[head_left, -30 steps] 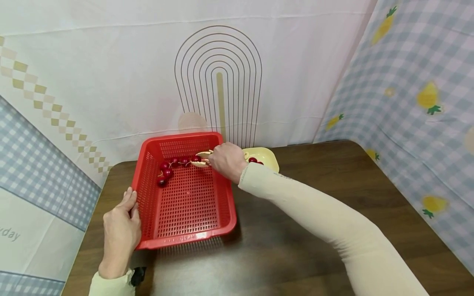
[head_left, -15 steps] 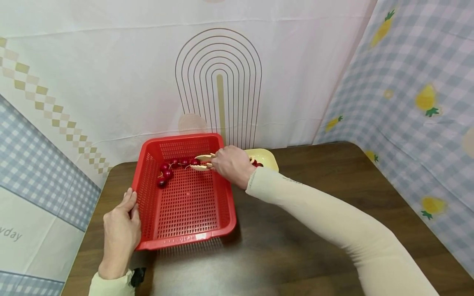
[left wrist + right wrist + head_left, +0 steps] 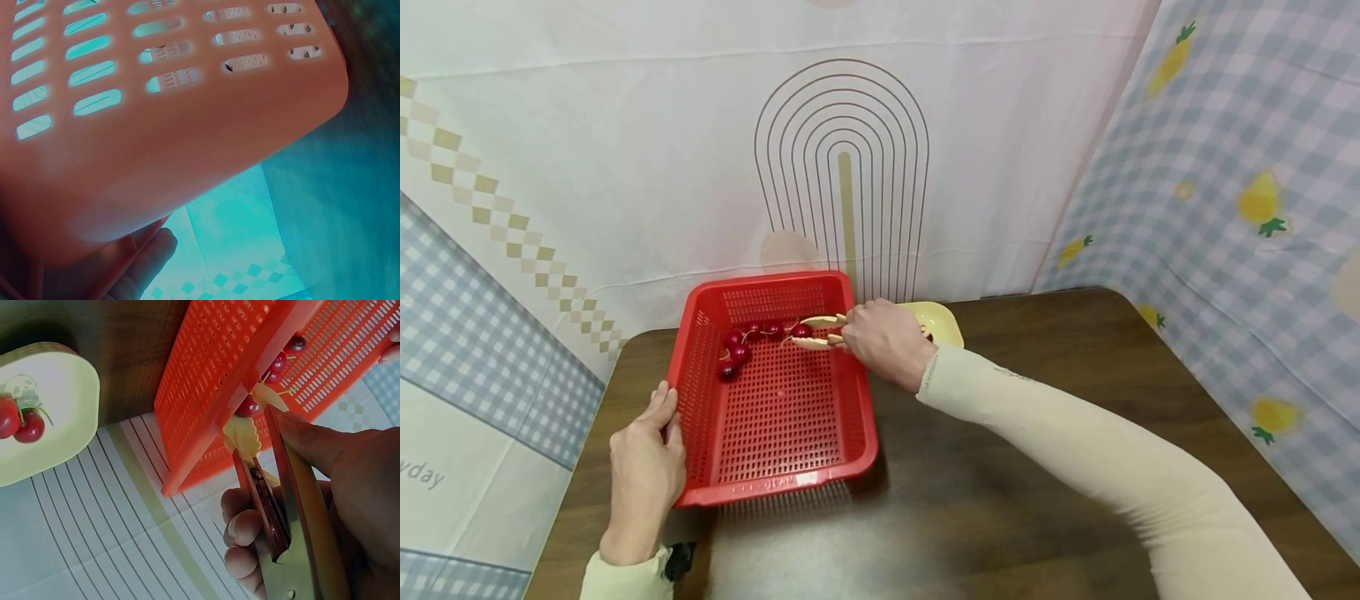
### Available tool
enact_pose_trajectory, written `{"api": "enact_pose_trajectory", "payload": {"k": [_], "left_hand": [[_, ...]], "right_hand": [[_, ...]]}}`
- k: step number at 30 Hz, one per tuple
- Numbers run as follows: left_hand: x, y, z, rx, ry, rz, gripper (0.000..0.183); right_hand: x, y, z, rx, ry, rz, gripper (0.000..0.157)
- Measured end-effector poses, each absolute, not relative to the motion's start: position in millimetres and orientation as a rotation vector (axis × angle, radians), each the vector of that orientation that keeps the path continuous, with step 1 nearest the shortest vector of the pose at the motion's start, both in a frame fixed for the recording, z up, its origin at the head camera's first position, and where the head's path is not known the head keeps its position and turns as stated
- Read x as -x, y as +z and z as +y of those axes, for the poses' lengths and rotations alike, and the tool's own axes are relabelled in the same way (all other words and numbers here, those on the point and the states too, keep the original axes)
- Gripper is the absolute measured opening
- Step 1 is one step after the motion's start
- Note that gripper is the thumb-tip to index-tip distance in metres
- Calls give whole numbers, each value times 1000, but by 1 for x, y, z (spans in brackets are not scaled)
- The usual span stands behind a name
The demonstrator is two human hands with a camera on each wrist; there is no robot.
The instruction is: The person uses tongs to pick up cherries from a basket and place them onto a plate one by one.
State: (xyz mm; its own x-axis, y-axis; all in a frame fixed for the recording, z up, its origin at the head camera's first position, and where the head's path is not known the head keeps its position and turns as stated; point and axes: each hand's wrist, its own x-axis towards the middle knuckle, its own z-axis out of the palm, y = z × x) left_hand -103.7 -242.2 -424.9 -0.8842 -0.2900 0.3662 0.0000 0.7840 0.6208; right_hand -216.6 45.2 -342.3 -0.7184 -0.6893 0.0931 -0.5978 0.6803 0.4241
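A red perforated plastic basket (image 3: 775,482) stands on the table, with my left hand (image 3: 647,458) gripping its left rim. In the left wrist view, one finger (image 3: 159,250) shows under the rim beside the basket wall (image 3: 175,137). My right hand (image 3: 887,342) reaches over the right rim and holds cream-coloured tongs (image 3: 823,322). Between the tong tips is one dark red cherry (image 3: 801,331), seen also as a cherry (image 3: 250,407) in the right wrist view. Several more stemmed cherries (image 3: 739,352) lie along the basket's back left.
Right behind my right hand is a pale yellow dish (image 3: 946,323), partly covered by it in the head view. Two cherries (image 3: 29,427) in the dish show in the right wrist view. The brown wooden table (image 3: 1037,350) backs onto a patterned cloth (image 3: 1000,167).
My right hand has drawn to the right with the tongs. The cherry between the tips has shifted slightly right, away from the others. My left hand and the basket have stayed put.
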Motion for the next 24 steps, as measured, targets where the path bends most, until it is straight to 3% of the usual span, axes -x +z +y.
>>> {"api": "enact_pose_trajectory", "payload": {"k": [24], "left_hand": [[104, -428, -244, -202, -879, -2527, 38]], "right_hand": [[194, -335, 75, -1056, -486, -2538, 30]]}}
